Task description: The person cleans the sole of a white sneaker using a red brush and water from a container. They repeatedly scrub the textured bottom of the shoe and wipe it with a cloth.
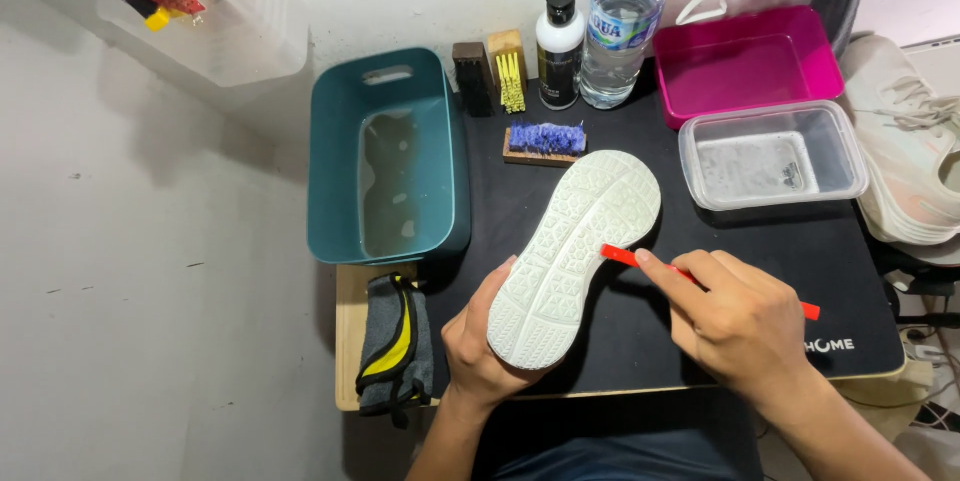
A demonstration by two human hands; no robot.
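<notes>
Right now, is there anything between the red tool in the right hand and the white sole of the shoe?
Nothing visible. The red tool in the right hand already meets the white sole, held sole-up by the left hand.

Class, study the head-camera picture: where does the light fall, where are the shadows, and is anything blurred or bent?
Head view: even, soft light; the white shoe sole is bright but not blown out; soft shadows lie under the left hand and right of the teal basin; all stays sharp; the wide lens bows the picture's edges, tilting the water bottle.

Head camera, looking steeply down, close over table.
</notes>
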